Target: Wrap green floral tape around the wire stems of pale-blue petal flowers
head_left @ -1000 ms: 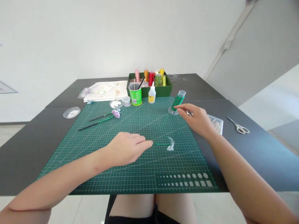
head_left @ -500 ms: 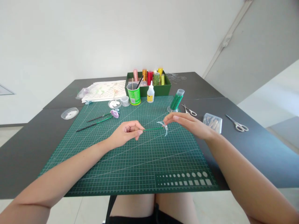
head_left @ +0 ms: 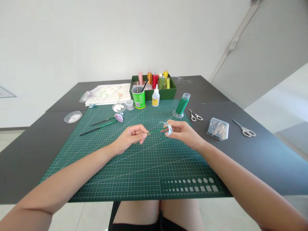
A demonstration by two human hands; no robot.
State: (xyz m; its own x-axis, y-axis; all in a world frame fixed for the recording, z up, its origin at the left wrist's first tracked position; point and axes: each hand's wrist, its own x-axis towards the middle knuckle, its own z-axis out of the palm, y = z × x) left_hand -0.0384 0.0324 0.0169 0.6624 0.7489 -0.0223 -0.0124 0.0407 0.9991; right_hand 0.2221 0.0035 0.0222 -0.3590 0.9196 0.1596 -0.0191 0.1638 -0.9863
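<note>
My left hand point(head_left: 132, 137) pinches one end of a thin green-wrapped stem point(head_left: 156, 131) between thumb and fingers, held over the cutting mat. Pale blue petals point(head_left: 170, 129) spread from the stem's other end, making a small flower. My right hand point(head_left: 184, 133) closes around that flower, fingers behind and thumb below; its exact contact points are partly hidden. Farther left on the mat, a lilac flower point(head_left: 118, 118) lies with a green and dark stem, and another dark stem is beside it.
On the green cutting mat point(head_left: 134, 173) stand a glue bottle point(head_left: 155, 97), a green can point(head_left: 139, 100) and a green thread spool point(head_left: 182, 105). Behind is a box point(head_left: 168, 94) of colored spools. To the right lie small scissors point(head_left: 198, 117), a clear case point(head_left: 218, 129) and larger scissors point(head_left: 245, 132).
My right hand has drawn back and turned, its fingers now curled around the blue petals. The flower end of the stem is tipped slightly upward. My left hand has hardly moved.
</note>
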